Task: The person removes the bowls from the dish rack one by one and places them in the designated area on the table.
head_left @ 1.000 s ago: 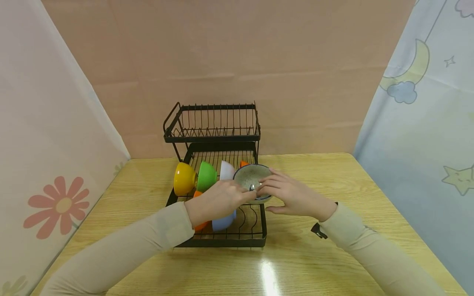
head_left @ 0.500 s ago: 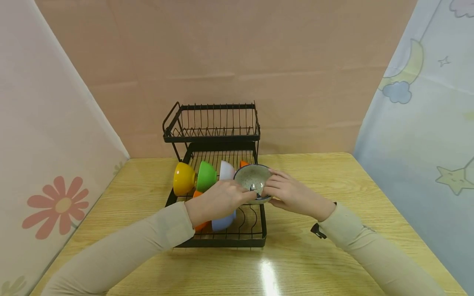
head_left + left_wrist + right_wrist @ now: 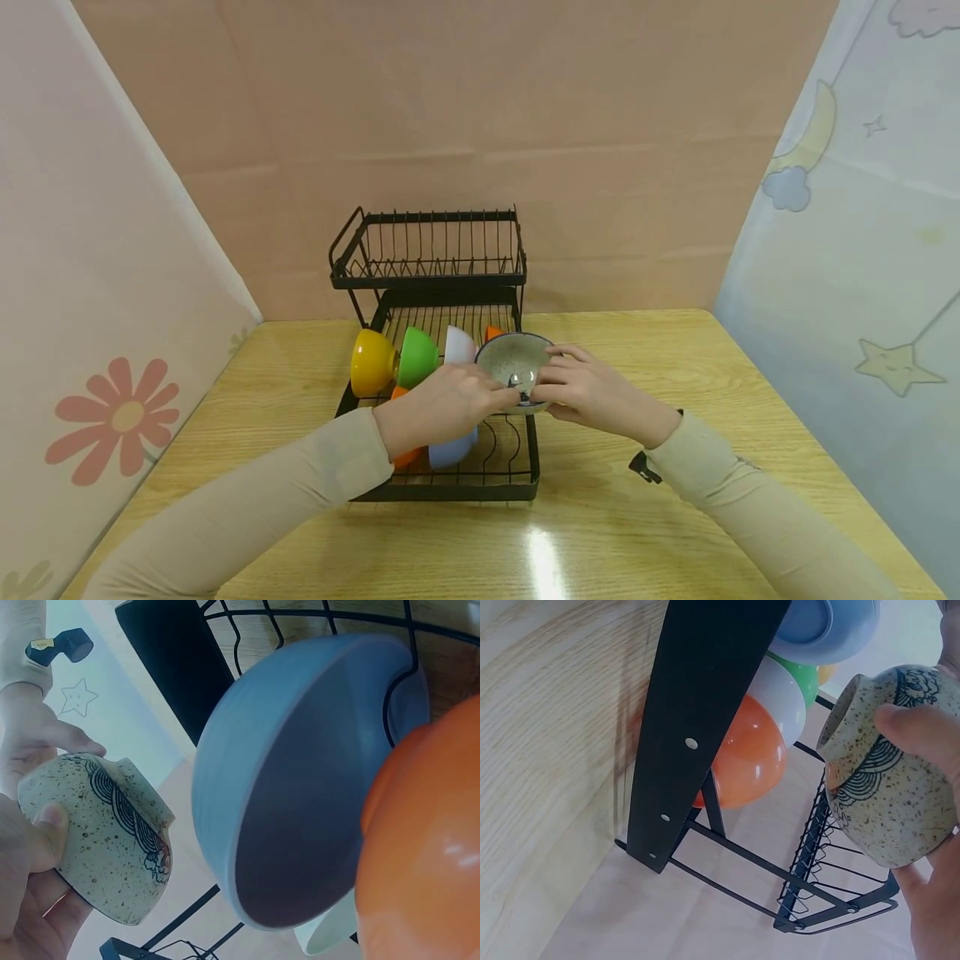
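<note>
Bowl (image 3: 501, 357): where's it at?

Held up over the rack's (image 3: 450, 492) right edge, mouth tilted toward the head cam. Both hands grasp it now, left hand (image 3: 442, 406) and right hand (image 3: 592, 400). Right thumb just closed in under it, so I'd guess it's steadier.

Anything inside?

Just fingertips afaict. Lower tier's got yellow bowl (image 3: 371, 364), green bowl (image 3: 418, 357), white bowl (image 3: 459, 345), blue bowl (image 3: 452, 452) and two orange bowls (image 3: 408, 458), tipped sideways.

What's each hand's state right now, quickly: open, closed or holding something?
Left hand: holding the speckled bowl, thumb pressed to its outside.
Right hand: holding the same bowl, thumb also outside.
</note>
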The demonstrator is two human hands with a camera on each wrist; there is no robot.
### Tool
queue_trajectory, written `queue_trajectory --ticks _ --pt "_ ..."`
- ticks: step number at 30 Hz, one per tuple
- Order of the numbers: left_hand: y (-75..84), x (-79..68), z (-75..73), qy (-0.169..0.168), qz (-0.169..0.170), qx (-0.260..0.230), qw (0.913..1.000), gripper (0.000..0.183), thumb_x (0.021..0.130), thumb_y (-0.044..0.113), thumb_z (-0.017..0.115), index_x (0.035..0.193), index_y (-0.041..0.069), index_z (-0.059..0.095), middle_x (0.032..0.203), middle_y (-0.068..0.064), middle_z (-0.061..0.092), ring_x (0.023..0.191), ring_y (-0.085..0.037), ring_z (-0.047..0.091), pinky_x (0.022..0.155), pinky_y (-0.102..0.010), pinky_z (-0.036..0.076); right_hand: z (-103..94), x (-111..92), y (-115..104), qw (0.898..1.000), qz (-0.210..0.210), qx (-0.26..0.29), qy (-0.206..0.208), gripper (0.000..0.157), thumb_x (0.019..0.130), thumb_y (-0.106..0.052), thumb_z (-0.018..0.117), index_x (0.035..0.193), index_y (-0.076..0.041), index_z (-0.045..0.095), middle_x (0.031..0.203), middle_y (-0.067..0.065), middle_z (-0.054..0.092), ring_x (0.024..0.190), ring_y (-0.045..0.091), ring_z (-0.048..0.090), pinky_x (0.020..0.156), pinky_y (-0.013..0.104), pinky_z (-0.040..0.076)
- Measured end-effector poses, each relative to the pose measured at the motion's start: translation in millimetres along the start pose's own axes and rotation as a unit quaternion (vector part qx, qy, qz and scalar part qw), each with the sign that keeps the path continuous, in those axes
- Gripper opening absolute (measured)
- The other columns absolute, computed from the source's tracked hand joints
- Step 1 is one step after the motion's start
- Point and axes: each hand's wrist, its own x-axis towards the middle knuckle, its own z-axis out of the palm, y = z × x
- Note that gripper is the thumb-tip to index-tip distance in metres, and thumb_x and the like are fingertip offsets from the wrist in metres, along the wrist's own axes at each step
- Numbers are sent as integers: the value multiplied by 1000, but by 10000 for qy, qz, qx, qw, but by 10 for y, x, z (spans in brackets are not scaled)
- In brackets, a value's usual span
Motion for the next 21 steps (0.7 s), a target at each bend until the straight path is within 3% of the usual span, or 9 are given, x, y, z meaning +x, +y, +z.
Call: queue_trajectory --ticks 7,11,14,17,21 --pt "-18 15 -39 -118 167 -80 9998 13 92 9 65 102 18 64 86 9 73 72 -7 66 64 -23 52 -16 0 1 9999 -29 54 96 36 64 -6 86 91 -18 66 92 -6 68 87 11 64 97 45 46" --pt "-35 32 -74 -512 260 -218 9981 16 93 8 64 107 16 65 93 7 73 78 -7 67 70 -23 54 -27 -5 -5 9999 -1 106 82 34 64 -6 85 89 -20 68 91 -6 69 86 10 64 96 45 46" --pt "-66 54 -120 -853 65 -728 9937 16 93 12 64 109 16 67 97 6 73 83 -8 68 72 -22 55 -26 -12 -5 9998 -35 113 141 35 62 -5 85 90 -20 68 92 -6 70 87 11 65 95 46 46" --pt "-153 68 -191 -713 -254 -1529 9853 15 94 17 65 108 15 68 99 5 73 79 -6 65 70 -18 53 -30 -21 -7 9998 -31 107 154 36 61 -6 86 89 -20 68 91 -5 70 87 12 65 95 46 46" --pt "-318 41 -303 35 -917 -2055 9743 14 95 16 64 107 12 69 98 3 72 76 -5 63 69 -18 52 -31 -56 -7 9999 -6 68 126 35 62 -6 85 87 -21 66 88 -7 68 85 11 64 96 45 45"
